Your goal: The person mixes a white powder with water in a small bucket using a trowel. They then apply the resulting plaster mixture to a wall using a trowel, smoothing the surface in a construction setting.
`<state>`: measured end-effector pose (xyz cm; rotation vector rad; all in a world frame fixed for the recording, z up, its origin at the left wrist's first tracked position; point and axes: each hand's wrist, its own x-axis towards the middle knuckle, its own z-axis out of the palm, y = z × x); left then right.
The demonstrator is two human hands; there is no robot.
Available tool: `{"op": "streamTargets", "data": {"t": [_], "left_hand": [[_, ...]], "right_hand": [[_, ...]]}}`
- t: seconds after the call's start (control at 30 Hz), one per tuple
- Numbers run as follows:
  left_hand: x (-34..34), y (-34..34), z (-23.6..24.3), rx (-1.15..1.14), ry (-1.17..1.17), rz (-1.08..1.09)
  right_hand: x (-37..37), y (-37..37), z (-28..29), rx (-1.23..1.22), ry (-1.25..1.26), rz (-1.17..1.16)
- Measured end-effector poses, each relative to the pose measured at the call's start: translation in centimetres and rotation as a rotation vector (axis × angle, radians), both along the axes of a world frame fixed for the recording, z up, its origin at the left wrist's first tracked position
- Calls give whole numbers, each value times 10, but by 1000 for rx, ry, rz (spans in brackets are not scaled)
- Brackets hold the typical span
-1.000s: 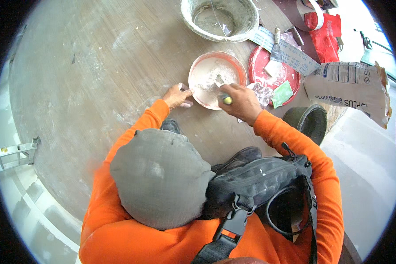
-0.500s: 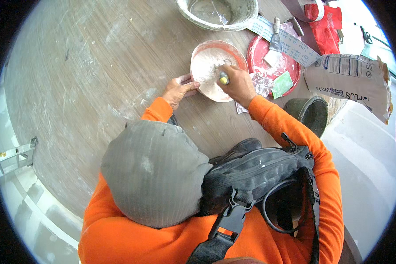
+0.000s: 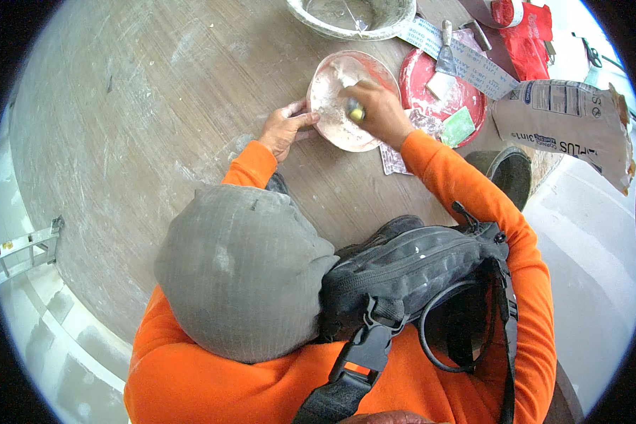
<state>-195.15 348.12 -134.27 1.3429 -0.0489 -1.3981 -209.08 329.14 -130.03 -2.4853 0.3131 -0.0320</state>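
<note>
A round pinkish-white bucket (image 3: 384, 68) stands on the wooden floor in front of me, coated inside with a pale, wet-looking compound (image 3: 329, 106). My left hand (image 3: 285, 131) grips its left rim, thumb over the edge and fingers outside. Over the bucket's right side, my right hand (image 3: 381, 113) is closed around a hand tool's handle with a yellow butt end (image 3: 357, 113). The tool's working end is hidden by the hand and down in the bucket, so its kind cannot be made out.
A red lid (image 3: 418, 79) bears a putty knife (image 3: 446, 58) and a green pad (image 3: 458, 127). Behind stands a crusted basin (image 3: 318, 28). To the right are an open paper sack (image 3: 565, 116), a dark bucket (image 3: 510, 175) and a red bag (image 3: 533, 42). A black bag (image 3: 410, 268) hangs against me.
The bucket has tipped a little, showing less of its far inner wall. My right hand has shifted slightly left and up over it with the tool. My left hand keeps its grip.
</note>
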Motion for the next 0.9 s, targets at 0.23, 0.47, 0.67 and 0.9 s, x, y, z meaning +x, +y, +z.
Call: {"op": "streamTargets", "data": {"t": [0.23,0.47,0.67,0.9], "left_hand": [[-6,3,-8,23,28,69],[-6,0,-8,-21,56,70],[-13,3,-2,-44,157,150],[-28,4,-1,-29,143,198]], "right_hand": [[-26,22,19,-52,-9,295],[-11,-38,13,-62,-44,118],[-36,-17,6,36,19,-218],[-31,34,14,229,112,-632]]}}
